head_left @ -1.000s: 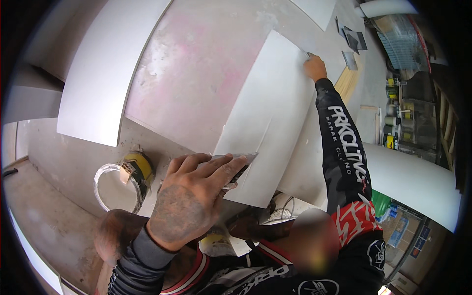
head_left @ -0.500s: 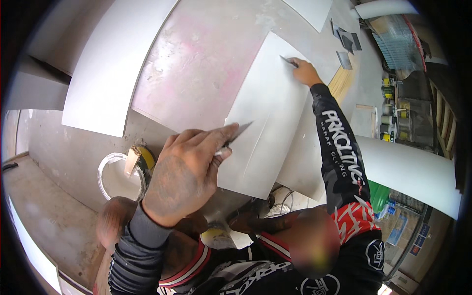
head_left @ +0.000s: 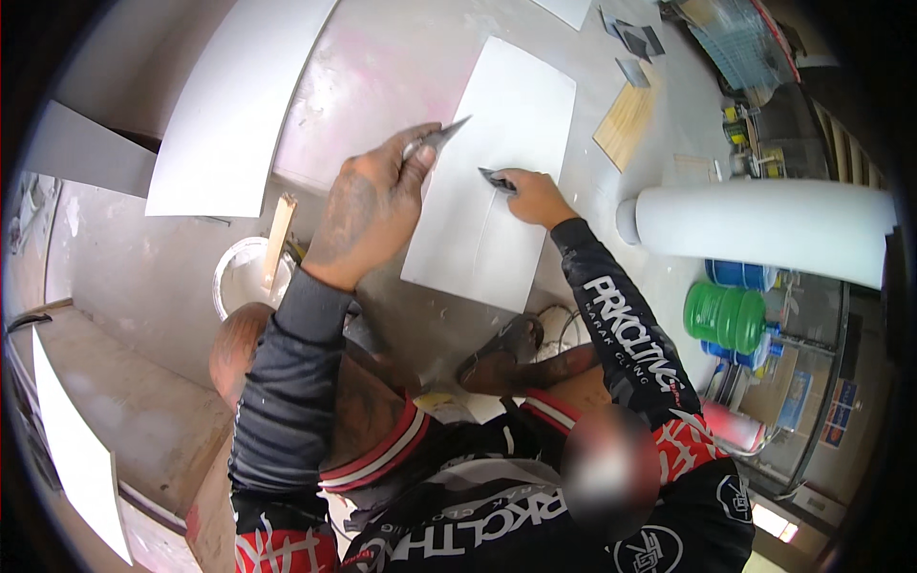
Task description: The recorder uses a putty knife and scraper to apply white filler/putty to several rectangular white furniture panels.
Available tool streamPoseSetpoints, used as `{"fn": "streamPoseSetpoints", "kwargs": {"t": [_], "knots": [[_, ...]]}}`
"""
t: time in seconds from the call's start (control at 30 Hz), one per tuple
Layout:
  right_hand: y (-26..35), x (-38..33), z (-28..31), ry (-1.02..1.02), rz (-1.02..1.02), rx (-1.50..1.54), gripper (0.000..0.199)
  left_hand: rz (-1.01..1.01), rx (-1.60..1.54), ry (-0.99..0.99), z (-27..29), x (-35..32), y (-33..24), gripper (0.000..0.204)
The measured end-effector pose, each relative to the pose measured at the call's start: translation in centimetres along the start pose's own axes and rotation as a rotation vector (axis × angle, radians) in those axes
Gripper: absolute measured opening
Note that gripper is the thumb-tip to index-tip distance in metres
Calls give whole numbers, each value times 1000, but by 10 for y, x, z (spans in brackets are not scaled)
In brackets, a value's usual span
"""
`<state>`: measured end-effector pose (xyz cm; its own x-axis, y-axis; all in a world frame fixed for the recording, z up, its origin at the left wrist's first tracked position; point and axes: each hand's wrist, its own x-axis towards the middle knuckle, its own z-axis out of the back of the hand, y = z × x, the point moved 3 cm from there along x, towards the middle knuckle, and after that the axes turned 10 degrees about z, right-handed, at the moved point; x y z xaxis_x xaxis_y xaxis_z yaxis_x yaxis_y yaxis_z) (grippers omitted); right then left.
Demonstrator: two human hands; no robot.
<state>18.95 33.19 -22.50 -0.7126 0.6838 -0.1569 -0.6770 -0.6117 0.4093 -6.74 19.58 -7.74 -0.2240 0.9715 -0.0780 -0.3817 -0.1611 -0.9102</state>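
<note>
A long white panel (head_left: 521, 105) lies in front of me, a faint lengthwise line showing on its near half. My right hand (head_left: 537, 201) is closed on a dark-bladed scraper (head_left: 495, 180), whose blade is at the middle of the panel's face. Over the panel's left edge, my left hand (head_left: 373, 201) pinches a putty knife (head_left: 445, 136) with a pointed-looking grey blade. That knife appears to be held above the surface. Its handle is mostly hidden by my fingers.
Left of my knee stands a bucket (head_left: 222, 272) of white paste with a wooden stick (head_left: 280, 239) in it. Another white panel (head_left: 239, 105) is at the left. A wooden board (head_left: 626, 119), dark flat pieces (head_left: 638, 40), a large white roll (head_left: 764, 224) and a green jug (head_left: 726, 318) are at the right.
My right hand has drawn the scraper from the panel's far end back to its middle. My left hand has moved farther from me with the putty knife. The whole view has shifted.
</note>
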Motion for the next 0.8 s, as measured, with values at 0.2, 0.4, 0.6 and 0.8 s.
{"fn": "streamPoseSetpoints", "kwargs": {"t": [0.2,0.4,0.6,0.8], "knots": [[61,-67,-46,-99,133,-55,40,58,-162,-48,-8,-8,10,33],[114,-123,-84,-135,128,-34,43,99,-129,-43,-4,-33,-7,34],[148,-164,-95,-164,164,-44,42,206,-149,-77,2,-41,0,33],[160,-186,-9,-305,56,190,43,548,-1017,106,-23,-49,10,28]]}}
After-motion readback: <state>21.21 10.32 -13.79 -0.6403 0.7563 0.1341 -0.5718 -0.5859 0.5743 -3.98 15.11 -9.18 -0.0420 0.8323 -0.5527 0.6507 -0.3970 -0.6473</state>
